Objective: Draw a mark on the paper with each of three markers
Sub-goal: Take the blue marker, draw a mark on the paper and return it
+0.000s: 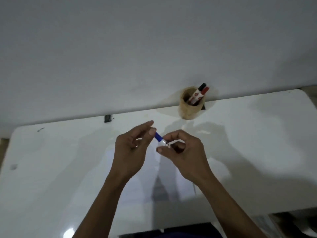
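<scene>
- Blue-capped marker (160,139) sits in mid-air above the paper (178,182), held between two bare hands over a glossy white worktop (51,169).
- Left hand (133,148) pinches the blue cap end between thumb and fingers (151,131); the forefinger stretches out past the cap, the other fingers curl loosely.
- Right hand (185,152) closes its fingers round the white barrel, thumb pressed to the near side; most of the barrel is hidden inside the grip.
- Judged from the opposed grips, the cap is being pulled off or pushed on; which one cannot be told.
- Marker looks light, stiff and smooth plastic: likely to slip under a loose pinch, so a firm hold on the barrel just behind the cap, with the pull straight along its length, seems the safest way.
- Paper lies flat on the worktop directly beneath the marker, white on white and partly under the hands' shadows; thin and light, it may slide under a stroke unless steadied. No mark on it can be made out.
- Wooden cup (191,104) stands beyond the marker at the worktop's far edge against the wall, holding a black-capped marker (199,91) and a red-capped marker (204,91), both leaning to the right.
</scene>
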Tool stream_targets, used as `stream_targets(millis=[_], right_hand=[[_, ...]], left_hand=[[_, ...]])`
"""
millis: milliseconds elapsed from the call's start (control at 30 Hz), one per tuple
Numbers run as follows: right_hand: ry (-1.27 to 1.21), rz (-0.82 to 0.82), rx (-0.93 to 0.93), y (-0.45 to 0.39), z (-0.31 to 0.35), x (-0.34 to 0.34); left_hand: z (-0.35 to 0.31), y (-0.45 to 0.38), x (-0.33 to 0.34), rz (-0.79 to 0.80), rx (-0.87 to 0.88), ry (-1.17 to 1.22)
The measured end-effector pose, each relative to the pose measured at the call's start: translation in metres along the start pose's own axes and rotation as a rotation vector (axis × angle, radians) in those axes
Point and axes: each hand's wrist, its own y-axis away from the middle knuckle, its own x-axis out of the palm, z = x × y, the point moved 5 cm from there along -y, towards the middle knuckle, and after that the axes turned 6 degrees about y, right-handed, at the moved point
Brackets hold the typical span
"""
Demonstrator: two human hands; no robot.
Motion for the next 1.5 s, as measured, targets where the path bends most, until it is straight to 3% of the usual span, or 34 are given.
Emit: stream_targets(millis=[133,233,300,367,500,633,867,1133,1333,1500], right_hand=[[0.054,0.067,0.039,0.009,-0.002,0.004],[0.208,0.224,0.006,0.035,0.011,0.037],[0.246,0.224,-0.008,0.047,0.017,0.048],[0.112,0.136,0.016,0.054,0.021,0.051],[-0.359,-0.027,0.152,0.074,0.020,0.069],[-0.697,-0.092,0.332,0.095,0.017,0.108],[-0.646,-0.181,0.411,0.105,0.010,0.141],[-0.621,-0.184,0.370,0.067,0.000,0.130],[-0.622,-0.247,0.364,0.040,-0.014,0.106],[-0.529,-0.242,0.376,0.023,-0.025,0.096]], left_hand=[[0.008,0.016,-0.006,-0.012,-0.053,0.024],[0.021,0.040,-0.056,-0.151,-0.086,0.126],[0.031,0.052,-0.085,-0.229,-0.122,0.211],[0.037,0.062,-0.108,-0.202,-0.129,0.193],[0.049,0.085,-0.132,-0.002,-0.111,0.069],[0.058,0.098,-0.143,0.005,-0.075,-0.002],[0.063,0.101,-0.147,0.041,0.043,-0.110],[0.079,0.069,-0.151,0.057,-0.138,-0.121],[0.095,0.022,-0.164,-0.093,-0.111,-0.403],[0.120,-0.024,-0.160,-0.066,-0.088,-0.619]])
